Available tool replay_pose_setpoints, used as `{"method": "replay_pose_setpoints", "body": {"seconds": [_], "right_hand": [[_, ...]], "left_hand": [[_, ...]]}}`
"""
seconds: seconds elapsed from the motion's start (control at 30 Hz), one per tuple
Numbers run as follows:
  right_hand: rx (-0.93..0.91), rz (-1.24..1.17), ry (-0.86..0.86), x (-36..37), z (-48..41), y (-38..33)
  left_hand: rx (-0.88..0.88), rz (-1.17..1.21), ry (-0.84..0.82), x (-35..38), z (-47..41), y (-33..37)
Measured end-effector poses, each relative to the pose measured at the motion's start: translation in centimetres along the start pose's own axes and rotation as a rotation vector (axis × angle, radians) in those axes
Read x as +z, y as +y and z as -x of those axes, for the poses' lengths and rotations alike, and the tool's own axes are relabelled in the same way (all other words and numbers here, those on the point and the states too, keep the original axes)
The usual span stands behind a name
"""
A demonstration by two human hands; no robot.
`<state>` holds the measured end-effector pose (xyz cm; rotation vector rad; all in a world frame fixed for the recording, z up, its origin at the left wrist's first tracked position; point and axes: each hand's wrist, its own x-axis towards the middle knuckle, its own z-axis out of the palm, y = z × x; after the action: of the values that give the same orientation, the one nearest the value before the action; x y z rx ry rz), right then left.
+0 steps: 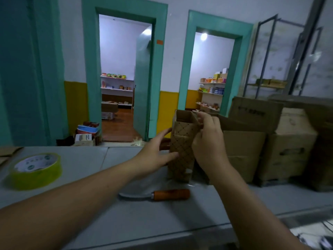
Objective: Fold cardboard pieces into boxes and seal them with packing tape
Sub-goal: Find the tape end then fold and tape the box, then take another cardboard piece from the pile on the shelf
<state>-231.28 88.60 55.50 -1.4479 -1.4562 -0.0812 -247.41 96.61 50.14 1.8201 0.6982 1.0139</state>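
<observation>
Through the head camera I see the patterned box (182, 147) standing upright on the grey table (180, 222), straight ahead of me and just past the middle of the tabletop, with its top open and the flaps up. My right hand (209, 141) has its fingers curled over the box's upper right corner and grips the cardboard there. My left hand (155, 154) is spread, with straight fingers laid against the box's left side and the thumb touching its front face lower down. A knife (156, 194) with an orange-brown handle lies flat on the table just in front of the box, blade pointing left. The yellow-green tape roll (36, 170) sits well apart at the table's left end. Large brown cartons (288, 147) are stacked to the right, beyond the table. Two teal-framed doorways (124, 69) open onto shelved rooms behind.
</observation>
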Motion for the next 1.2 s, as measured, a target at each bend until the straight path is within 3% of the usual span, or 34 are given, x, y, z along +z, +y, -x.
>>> {"method": "replay_pose_setpoints", "body": {"seconds": [0.43,0.73,0.9,1.07,1.2], "right_hand": [[0.025,0.530,-0.311,-4.0,0.3,-0.5],[-0.150,0.573,-0.258,-4.0,0.1,-2.0],[-0.281,0.635,-0.332,-3.0,-0.4,-5.0],[-0.423,0.636,-0.436,3.0,0.1,-12.3],[-0.534,0.512,-0.540,10.5,2.3,-18.6]], "left_hand": [[-0.020,-0.112,-0.021,4.0,-0.8,1.1],[-0.036,-0.577,-0.110,2.2,-0.1,2.2],[-0.055,-1.240,0.043,-4.2,2.1,4.8],[-0.237,-1.540,0.155,-14.1,8.8,8.1],[-0.473,-1.557,0.267,-22.2,17.2,9.5]]}}
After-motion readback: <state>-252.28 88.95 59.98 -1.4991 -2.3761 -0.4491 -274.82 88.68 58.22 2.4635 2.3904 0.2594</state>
